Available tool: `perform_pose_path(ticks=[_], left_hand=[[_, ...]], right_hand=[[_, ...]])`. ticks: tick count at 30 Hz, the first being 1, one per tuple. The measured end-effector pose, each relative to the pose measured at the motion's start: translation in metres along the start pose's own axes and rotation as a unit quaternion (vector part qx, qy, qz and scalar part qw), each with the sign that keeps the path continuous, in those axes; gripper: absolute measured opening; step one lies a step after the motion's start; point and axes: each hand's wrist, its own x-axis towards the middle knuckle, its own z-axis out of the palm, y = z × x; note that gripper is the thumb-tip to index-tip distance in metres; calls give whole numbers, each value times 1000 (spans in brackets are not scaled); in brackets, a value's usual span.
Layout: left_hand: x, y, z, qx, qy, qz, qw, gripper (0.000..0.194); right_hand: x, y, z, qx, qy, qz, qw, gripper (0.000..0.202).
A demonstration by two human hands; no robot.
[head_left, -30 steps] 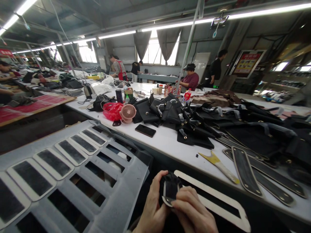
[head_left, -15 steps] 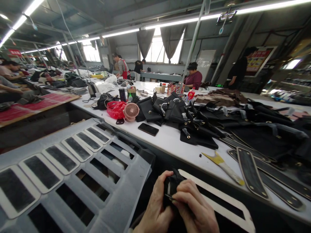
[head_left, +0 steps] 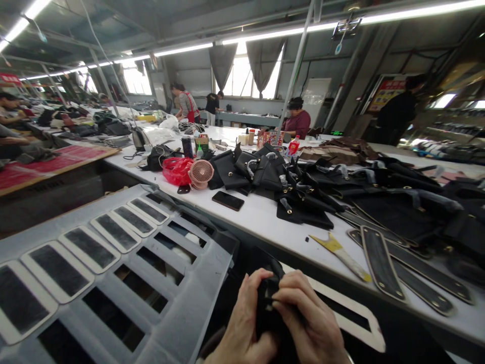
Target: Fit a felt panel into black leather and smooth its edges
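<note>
A black, leather-like piece (head_left: 270, 283) is bunched up low in the middle of the view. My left hand (head_left: 246, 318) grips it from the left, thumb and fingers closed round its edge. My right hand (head_left: 312, 316) pinches its right side, the fingertips pressed together beside a small pale spot on the piece. Its lower part is hidden behind my hands and blends into dark material below. A cream, rounded frame (head_left: 373, 338) with a dark slot lies just right of my right hand, partly covered by it.
To the left a grey slotted sheet (head_left: 178, 308) bears several white-rimmed black panels (head_left: 91, 247). The white table (head_left: 261, 227) ahead holds a phone (head_left: 228, 200), a pink fan (head_left: 201, 174), black bags (head_left: 269, 172), a yellow-handled tool (head_left: 341, 255) and black straps (head_left: 382, 263). Other people stand or sit farther off.
The view has shifted slightly, so the table's things sit a little farther left. My hands still hold the black piece, which has turned slightly. A person at the far right has moved right.
</note>
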Motion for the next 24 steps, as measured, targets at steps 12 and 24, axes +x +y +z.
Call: perform_pose_path(ticks=[12,24], left_hand=[[3,4,14,-18,129,-99,987,39],[7,0,18,-30,164,-98,981,37]], right_hand=[[-12,26,28,-43,100,105,989,15],[-15,37,41,14,149,261,954,7]])
